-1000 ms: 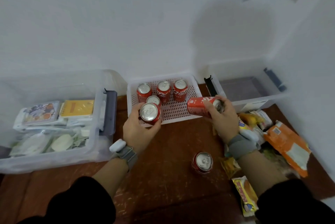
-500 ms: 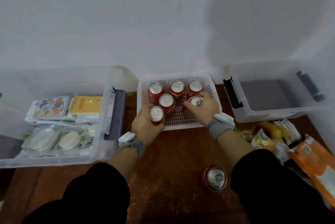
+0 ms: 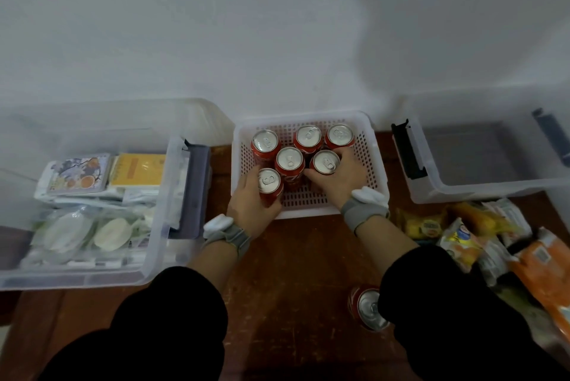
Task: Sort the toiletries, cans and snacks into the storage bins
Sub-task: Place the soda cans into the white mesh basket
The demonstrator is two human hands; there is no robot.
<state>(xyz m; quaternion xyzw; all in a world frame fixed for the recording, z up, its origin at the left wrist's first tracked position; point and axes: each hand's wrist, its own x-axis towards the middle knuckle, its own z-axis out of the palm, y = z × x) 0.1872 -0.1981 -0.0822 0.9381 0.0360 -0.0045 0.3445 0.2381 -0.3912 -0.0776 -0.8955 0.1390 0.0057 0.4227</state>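
A white perforated basket (image 3: pixel 374 164) stands against the wall with several red soda cans upright in it. My left hand (image 3: pixel 248 206) grips a red can (image 3: pixel 269 184) at the basket's front left. My right hand (image 3: pixel 342 178) wraps around another red can (image 3: pixel 324 163) standing inside the basket. One more red can (image 3: pixel 365 306) stands on the wooden table near me, partly hidden by my right sleeve. Snack packets (image 3: pixel 472 238) lie in a heap at the right.
A clear bin (image 3: pixel 154 245) on the left holds toiletries and flat packs. At the back right sits a clear bin (image 3: pixel 481 192) with nothing in it. The white wall runs close behind all three containers. An orange bag (image 3: pixel 546 272) lies at the far right edge.
My right hand has brought its can from above the table into the basket and stood it upright. My left hand has lowered its can at the basket's front left.
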